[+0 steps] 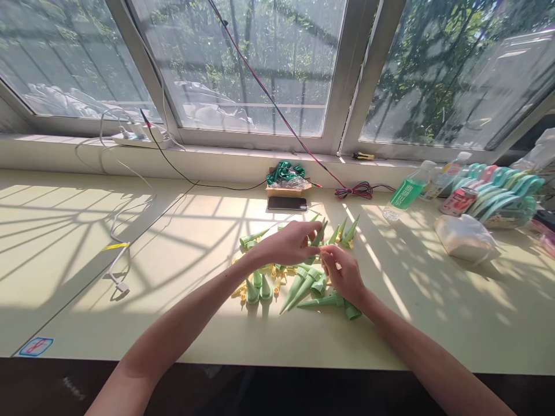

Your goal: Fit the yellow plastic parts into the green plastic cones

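Near the middle of the pale table, my left hand (296,242) is closed around a green cone (319,233), its tip pointing up. My right hand (343,270) meets it from the right, thumb and fingers pinched at the cone's lower end; what lies between those fingers is too small to make out. Below and around both hands lie several green cones (299,284), some upright and some on their sides. Small yellow pieces (276,290) are scattered among them, partly hidden by my left hand and forearm.
Behind the pile are a black phone (287,203) and a small cardboard box (284,191) with green material. A bottle (407,190), a can (459,200), a white packet (466,237) and pastel hangers (505,199) stand right. A white cable (119,283) lies left.
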`<state>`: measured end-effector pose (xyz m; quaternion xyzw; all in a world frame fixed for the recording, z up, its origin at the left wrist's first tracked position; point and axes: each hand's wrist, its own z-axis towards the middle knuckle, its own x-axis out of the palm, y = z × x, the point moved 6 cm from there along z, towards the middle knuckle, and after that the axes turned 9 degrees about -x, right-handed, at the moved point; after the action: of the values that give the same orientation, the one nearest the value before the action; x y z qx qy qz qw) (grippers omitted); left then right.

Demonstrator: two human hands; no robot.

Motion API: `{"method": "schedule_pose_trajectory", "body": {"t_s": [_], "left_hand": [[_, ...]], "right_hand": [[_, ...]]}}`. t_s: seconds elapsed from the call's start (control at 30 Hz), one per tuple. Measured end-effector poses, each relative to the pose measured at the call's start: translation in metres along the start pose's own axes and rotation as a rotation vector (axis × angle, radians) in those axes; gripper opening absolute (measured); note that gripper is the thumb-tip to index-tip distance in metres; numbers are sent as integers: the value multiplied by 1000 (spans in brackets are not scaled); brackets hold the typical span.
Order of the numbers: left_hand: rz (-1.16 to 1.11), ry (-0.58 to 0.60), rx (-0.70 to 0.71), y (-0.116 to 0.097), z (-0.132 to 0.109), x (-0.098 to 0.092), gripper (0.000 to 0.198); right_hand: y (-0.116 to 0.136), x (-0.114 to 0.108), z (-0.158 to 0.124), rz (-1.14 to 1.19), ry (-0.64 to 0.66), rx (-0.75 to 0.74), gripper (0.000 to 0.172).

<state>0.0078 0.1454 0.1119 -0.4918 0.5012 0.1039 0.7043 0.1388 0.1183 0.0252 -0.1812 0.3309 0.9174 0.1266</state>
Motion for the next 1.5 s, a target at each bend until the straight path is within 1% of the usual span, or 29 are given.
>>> {"method": "schedule_pose_trajectory", "body": {"t_s": [0.07,0.2,0.43,0.53,0.73,0.87,1.1,1.2,1.37,1.5], "left_hand": [[-61,-7,-33,5,2,-2,12],[-173,-18,-65,12,5,-5,14],[-300,12,-85,21,7,-1,18],[-321,23,-87,21,7,0,19],[-225,19,-37,14,5,-2,15],[-166,2,-35,12,5,-2,15],[-15,20,-48,7,2,4,13],[85,19,-47,2,-2,4,11],[174,63,23,-4,-5,10,12],[193,69,90,-8,-7,15,14]], "right_hand": [[-1,-2,0,5,-31,16,13],[-1,-4,-1,-14,-67,-26,19],[1,-5,-2,-7,-77,-68,21],[3,-5,-1,-9,-84,-97,19],[8,-7,-1,0,-91,-175,22],[6,-7,-2,-12,-92,-175,21],[4,-5,-4,1,-73,-174,17],[1,-4,-5,14,-72,-165,16],[-4,-3,-6,33,-58,-101,16],[-3,-4,-3,-15,-44,-39,25]]}}
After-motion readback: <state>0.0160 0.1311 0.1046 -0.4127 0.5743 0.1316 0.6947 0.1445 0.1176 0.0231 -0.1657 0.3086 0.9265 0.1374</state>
